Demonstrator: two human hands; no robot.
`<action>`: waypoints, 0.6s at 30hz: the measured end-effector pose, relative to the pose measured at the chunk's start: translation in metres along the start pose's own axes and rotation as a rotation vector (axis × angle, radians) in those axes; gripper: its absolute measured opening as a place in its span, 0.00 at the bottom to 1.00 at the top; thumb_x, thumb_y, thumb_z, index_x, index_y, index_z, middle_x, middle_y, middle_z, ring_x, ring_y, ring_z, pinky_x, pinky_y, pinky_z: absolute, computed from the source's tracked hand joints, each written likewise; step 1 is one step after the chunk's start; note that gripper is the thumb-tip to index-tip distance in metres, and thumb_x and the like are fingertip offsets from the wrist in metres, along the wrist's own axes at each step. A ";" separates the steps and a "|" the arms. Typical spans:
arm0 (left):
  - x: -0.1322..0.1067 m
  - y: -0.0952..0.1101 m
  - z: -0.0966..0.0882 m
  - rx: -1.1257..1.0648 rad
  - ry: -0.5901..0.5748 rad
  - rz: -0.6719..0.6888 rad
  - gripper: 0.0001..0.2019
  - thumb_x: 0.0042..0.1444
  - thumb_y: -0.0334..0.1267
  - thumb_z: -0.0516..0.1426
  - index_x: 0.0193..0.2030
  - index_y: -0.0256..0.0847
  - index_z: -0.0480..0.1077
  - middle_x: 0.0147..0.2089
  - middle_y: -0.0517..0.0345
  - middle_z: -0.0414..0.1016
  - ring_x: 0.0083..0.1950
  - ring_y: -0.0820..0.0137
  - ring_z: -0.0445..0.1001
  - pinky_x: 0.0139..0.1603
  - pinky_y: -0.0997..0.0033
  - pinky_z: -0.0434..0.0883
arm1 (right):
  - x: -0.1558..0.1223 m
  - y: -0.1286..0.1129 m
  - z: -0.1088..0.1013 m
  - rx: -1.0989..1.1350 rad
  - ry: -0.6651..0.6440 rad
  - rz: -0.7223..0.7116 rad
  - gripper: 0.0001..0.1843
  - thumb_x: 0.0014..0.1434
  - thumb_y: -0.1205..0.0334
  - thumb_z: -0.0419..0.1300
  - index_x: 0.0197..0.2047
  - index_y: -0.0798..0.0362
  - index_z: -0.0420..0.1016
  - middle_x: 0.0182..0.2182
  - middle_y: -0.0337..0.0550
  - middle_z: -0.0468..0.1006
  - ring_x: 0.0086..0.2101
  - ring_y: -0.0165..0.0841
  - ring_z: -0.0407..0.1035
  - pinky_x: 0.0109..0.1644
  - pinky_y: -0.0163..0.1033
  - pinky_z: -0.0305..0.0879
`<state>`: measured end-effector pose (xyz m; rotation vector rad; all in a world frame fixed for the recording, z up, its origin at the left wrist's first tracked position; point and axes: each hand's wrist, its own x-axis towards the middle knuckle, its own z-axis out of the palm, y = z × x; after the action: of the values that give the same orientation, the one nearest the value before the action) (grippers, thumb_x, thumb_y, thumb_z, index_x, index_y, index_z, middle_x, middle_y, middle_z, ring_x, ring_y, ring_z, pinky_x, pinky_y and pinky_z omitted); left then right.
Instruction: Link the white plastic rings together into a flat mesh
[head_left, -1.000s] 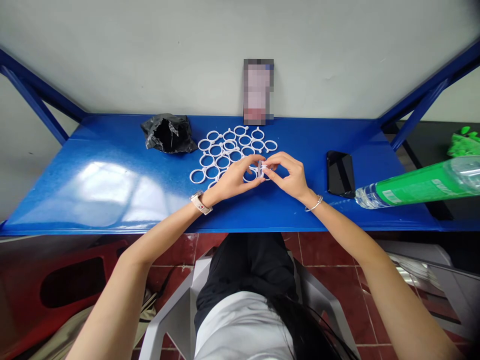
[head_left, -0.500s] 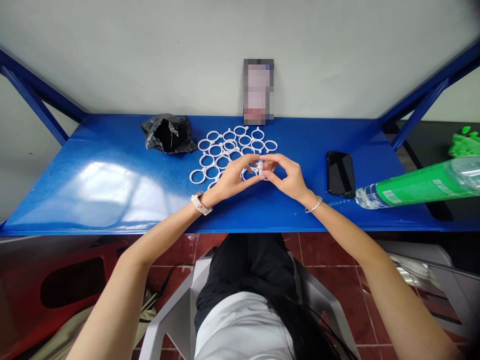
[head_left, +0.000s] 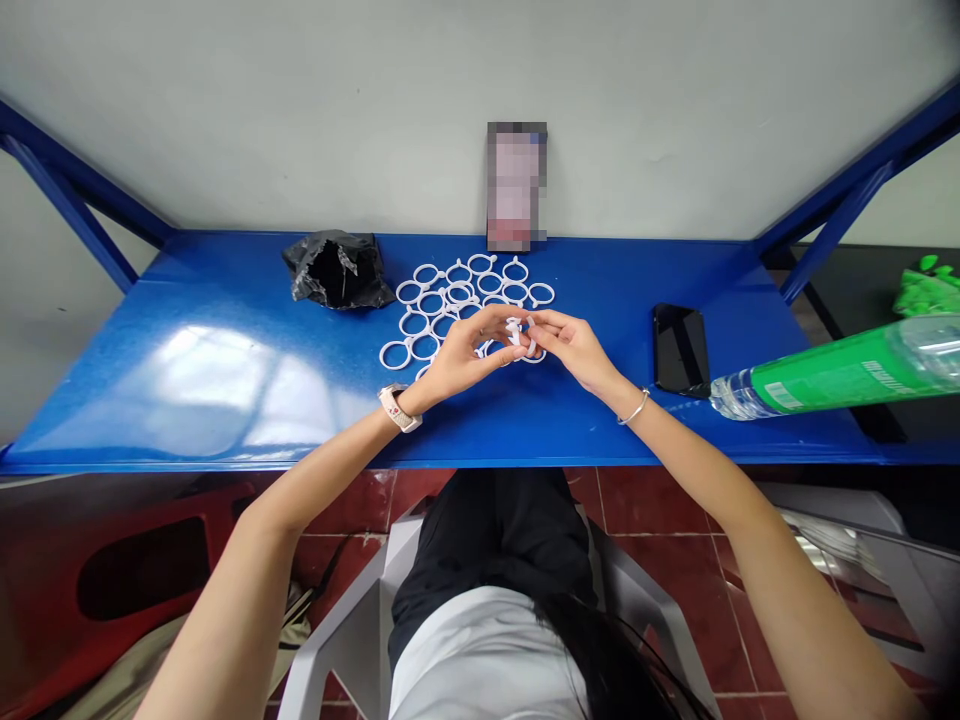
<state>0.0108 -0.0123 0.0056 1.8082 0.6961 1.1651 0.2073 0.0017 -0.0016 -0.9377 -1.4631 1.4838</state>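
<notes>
My left hand (head_left: 466, 352) is closed, with a small white plastic piece (head_left: 514, 330) between thumb and fingertips; its exact kind is too small to make out. In my right hand (head_left: 576, 352), thumb and index finger pinch a thin, curved white plastic ring (head_left: 532, 336), seen nearly edge-on. The two hands meet fingertip to fingertip above the blue table. Beneath and beyond them lie several flat white plastic rings (head_left: 394, 355), each with a small knob on its rim. My hands partly cover the nearer rings.
A crumpled black plastic bag (head_left: 341, 272) stands open at the back left of the blue table (head_left: 330, 435). A blurred-out phone-like panel (head_left: 516, 190) leans on the wall. On the right are a black phone (head_left: 679, 348) and a green-labelled bottle (head_left: 840, 365) on its side.
The white pieces at my fingertips have come apart slightly and turned. My right hand has rotated and shifted a little to the right; my left hand has barely moved.
</notes>
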 end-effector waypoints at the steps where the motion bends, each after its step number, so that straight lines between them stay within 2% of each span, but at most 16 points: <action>1: 0.000 0.000 0.000 -0.004 0.012 -0.014 0.18 0.61 0.45 0.63 0.54 0.41 0.72 0.53 0.48 0.79 0.48 0.67 0.81 0.51 0.66 0.79 | 0.000 -0.001 0.000 0.034 0.013 0.023 0.25 0.51 0.41 0.70 0.41 0.53 0.79 0.29 0.39 0.81 0.29 0.29 0.74 0.36 0.34 0.72; 4: -0.001 0.002 0.002 -0.009 0.038 -0.072 0.16 0.62 0.47 0.61 0.52 0.40 0.74 0.58 0.45 0.77 0.49 0.65 0.82 0.48 0.67 0.80 | 0.000 -0.004 0.000 0.104 0.022 0.093 0.23 0.47 0.41 0.73 0.32 0.54 0.79 0.23 0.37 0.77 0.23 0.25 0.69 0.29 0.31 0.69; 6: -0.002 0.003 0.003 -0.012 0.046 -0.104 0.18 0.61 0.47 0.62 0.52 0.40 0.74 0.58 0.44 0.77 0.48 0.64 0.83 0.45 0.70 0.81 | 0.000 -0.006 0.000 0.128 0.022 0.126 0.24 0.44 0.41 0.74 0.30 0.54 0.78 0.21 0.35 0.76 0.21 0.23 0.66 0.26 0.30 0.66; 11: -0.001 0.007 -0.001 0.078 0.064 -0.089 0.18 0.61 0.47 0.63 0.54 0.39 0.75 0.50 0.48 0.82 0.47 0.64 0.84 0.45 0.71 0.81 | 0.000 -0.013 -0.002 0.136 0.076 0.122 0.26 0.43 0.39 0.74 0.29 0.54 0.77 0.22 0.36 0.76 0.20 0.21 0.64 0.23 0.28 0.63; 14: 0.000 0.006 -0.004 0.239 0.093 0.008 0.14 0.62 0.43 0.62 0.50 0.37 0.77 0.45 0.51 0.84 0.43 0.68 0.84 0.44 0.74 0.80 | 0.000 -0.017 -0.003 0.135 0.100 0.111 0.26 0.42 0.39 0.74 0.27 0.55 0.77 0.20 0.35 0.75 0.19 0.20 0.62 0.21 0.28 0.60; 18: 0.001 0.000 -0.006 0.502 0.119 0.232 0.10 0.63 0.38 0.62 0.48 0.38 0.76 0.41 0.55 0.83 0.37 0.75 0.82 0.40 0.78 0.77 | 0.000 -0.019 -0.005 0.130 0.110 0.101 0.27 0.43 0.38 0.73 0.27 0.55 0.76 0.20 0.35 0.74 0.18 0.19 0.61 0.20 0.27 0.56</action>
<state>0.0053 -0.0091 0.0075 2.2989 0.9287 1.3418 0.2128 0.0032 0.0169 -1.0091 -1.2413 1.5553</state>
